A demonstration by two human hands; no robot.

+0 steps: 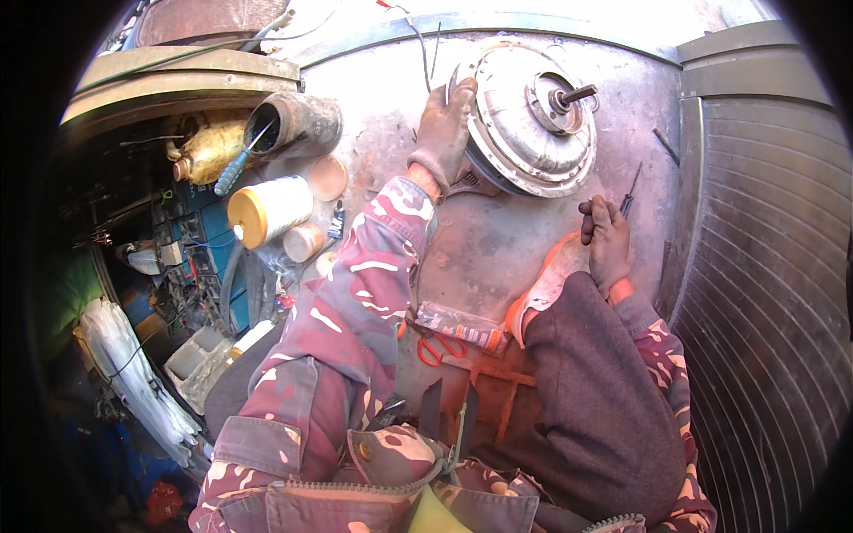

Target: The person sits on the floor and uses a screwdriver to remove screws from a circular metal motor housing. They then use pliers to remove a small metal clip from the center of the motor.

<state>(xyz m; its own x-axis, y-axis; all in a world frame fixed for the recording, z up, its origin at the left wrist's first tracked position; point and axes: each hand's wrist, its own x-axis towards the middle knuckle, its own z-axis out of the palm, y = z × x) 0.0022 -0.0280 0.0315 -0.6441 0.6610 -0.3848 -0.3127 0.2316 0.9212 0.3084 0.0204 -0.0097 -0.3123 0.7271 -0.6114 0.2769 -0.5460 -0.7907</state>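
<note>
A round silvery hub motor rests on the floor ahead of me, its axle pointing up and to the right. My left hand, in a worn knit glove, is closed on the motor's left rim. A thin dark metal piece stands by its fingertips; its kind is unclear. My right hand, gloved with dark fingertips, is curled beside my right shoe, to the motor's lower right. From behind its fingers a screwdriver sticks out, shaft away from me. The hand hides the handle's lower end.
Left of the motor stand a metal cylinder with a blue-handled tool, a yellow-lidded white tub and a dirty bottle. Orange-handled scissors lie near my feet. A ribbed metal shutter borders the right side.
</note>
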